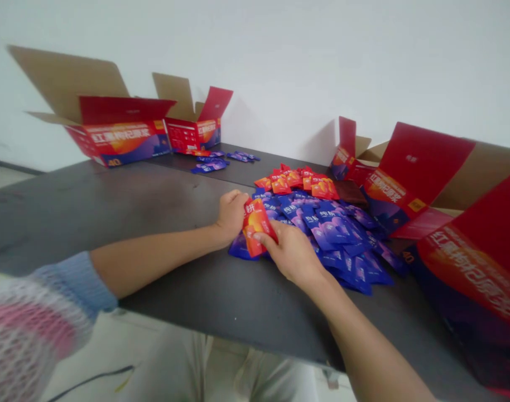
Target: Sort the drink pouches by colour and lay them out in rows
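Note:
My left hand (pixel 231 214) and my right hand (pixel 292 251) together hold a small stack of red-orange sachets (pixel 257 225), standing on edge on the dark table (pixel 112 206). Right behind the hands lies a heap of blue-purple sachets (pixel 338 234). Further back a smaller row of red-orange sachets (pixel 299 182) lies flat. The left fingers curl round the stack's far side; the right thumb presses on its near face.
Open red cartons stand at the back left (pixel 121 134), beside it (pixel 194 131) and along the right (pixel 409 184), (pixel 481 268). A few blue sachets (pixel 219 160) lie by the back cartons. The table's front edge runs just below my forearms, against a white wall behind.

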`<state>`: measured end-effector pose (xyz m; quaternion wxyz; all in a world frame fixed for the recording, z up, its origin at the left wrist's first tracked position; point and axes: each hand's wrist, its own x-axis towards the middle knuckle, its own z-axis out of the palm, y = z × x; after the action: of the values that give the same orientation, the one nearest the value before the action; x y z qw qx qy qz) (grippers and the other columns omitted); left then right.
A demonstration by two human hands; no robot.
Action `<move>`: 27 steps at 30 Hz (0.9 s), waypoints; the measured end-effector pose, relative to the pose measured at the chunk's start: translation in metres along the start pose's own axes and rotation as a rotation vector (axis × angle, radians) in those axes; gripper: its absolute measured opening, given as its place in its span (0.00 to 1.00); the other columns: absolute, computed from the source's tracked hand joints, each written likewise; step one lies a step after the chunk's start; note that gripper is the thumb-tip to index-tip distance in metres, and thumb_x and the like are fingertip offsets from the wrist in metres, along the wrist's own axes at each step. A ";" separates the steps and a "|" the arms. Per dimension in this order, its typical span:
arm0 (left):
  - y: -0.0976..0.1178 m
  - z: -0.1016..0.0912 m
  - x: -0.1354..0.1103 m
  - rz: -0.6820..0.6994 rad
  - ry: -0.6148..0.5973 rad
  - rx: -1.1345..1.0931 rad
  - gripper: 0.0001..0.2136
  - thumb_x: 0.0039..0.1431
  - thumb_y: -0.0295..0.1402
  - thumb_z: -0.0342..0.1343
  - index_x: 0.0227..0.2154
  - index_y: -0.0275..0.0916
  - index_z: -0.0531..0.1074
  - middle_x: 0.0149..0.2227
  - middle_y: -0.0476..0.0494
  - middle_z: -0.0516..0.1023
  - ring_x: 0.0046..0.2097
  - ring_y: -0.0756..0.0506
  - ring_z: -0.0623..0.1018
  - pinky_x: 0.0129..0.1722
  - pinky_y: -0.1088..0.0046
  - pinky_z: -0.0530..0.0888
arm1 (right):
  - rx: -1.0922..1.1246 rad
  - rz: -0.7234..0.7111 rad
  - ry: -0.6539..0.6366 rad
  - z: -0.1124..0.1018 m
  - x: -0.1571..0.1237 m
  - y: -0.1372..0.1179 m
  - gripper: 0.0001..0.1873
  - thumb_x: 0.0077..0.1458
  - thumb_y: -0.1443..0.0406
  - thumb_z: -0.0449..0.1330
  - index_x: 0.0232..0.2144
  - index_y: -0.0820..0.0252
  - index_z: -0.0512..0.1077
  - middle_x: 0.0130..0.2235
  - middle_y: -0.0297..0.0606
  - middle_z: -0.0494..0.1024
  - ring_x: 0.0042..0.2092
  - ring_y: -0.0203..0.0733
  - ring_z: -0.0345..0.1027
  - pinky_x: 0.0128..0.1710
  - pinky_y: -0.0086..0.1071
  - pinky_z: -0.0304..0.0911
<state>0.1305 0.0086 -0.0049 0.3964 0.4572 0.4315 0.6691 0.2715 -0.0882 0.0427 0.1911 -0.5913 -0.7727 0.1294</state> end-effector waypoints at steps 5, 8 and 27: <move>0.003 0.001 -0.007 0.045 -0.032 -0.237 0.19 0.56 0.41 0.64 0.20 0.39 0.62 0.20 0.55 0.63 0.22 0.53 0.63 0.23 0.76 0.63 | 0.036 -0.070 0.049 -0.005 -0.001 0.005 0.10 0.68 0.60 0.57 0.36 0.59 0.74 0.32 0.39 0.80 0.32 0.41 0.70 0.32 0.30 0.53; 0.013 0.000 -0.009 0.073 -0.151 -0.335 0.17 0.49 0.44 0.70 0.27 0.38 0.71 0.26 0.51 0.75 0.26 0.52 0.72 0.28 0.76 0.70 | 0.057 -0.058 0.072 -0.010 -0.003 0.006 0.11 0.69 0.59 0.56 0.36 0.59 0.72 0.31 0.37 0.79 0.30 0.40 0.68 0.31 0.30 0.50; 0.022 -0.001 -0.010 0.174 -0.086 -0.145 0.16 0.51 0.42 0.69 0.31 0.40 0.70 0.27 0.50 0.75 0.28 0.50 0.74 0.27 0.77 0.70 | 0.585 -0.138 0.109 0.000 0.007 0.022 0.16 0.64 0.53 0.58 0.30 0.58 0.69 0.28 0.32 0.72 0.30 0.36 0.63 0.31 0.28 0.59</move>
<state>0.1290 -0.0079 0.0127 0.3870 0.4913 0.3233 0.7102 0.2886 -0.0753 0.0342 0.4029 -0.4634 -0.7295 0.3013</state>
